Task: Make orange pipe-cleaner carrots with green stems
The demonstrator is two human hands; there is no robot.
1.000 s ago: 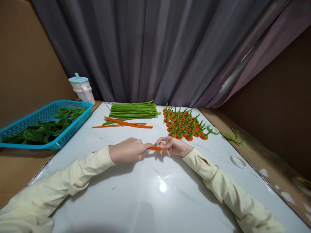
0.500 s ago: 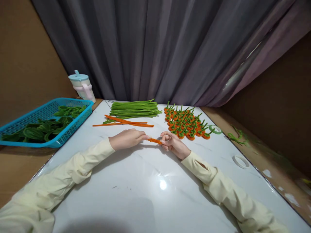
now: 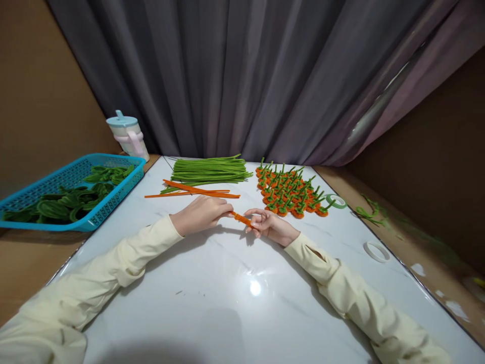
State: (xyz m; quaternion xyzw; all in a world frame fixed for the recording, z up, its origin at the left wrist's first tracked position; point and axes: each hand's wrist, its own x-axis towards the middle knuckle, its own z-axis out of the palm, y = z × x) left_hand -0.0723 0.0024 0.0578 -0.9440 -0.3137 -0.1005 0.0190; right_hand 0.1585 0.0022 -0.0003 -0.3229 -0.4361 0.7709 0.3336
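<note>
A short orange pipe cleaner piece (image 3: 241, 218) is held between both hands just above the white table (image 3: 235, 298). My left hand (image 3: 202, 213) is closed, pinching its left end with the fingertips. My right hand (image 3: 267, 225) pinches the right end, fingers curled around it. Behind the hands lie loose orange pipe cleaners (image 3: 197, 191), a bundle of green pipe cleaners (image 3: 208, 171) and a cluster of small orange flowers with green stems (image 3: 290, 192).
A blue basket (image 3: 81, 215) with green pipe-cleaner leaves stands at the left. A cup with a blue lid (image 3: 128, 136) is behind it. A green tape roll (image 3: 336, 201) and a white tape roll (image 3: 376, 251) lie at the right. A grey curtain hangs at the back.
Both hands have shifted slightly away from me with the orange piece. The piece now tilts down toward the right hand, whose fingers have reworked their grip.
</note>
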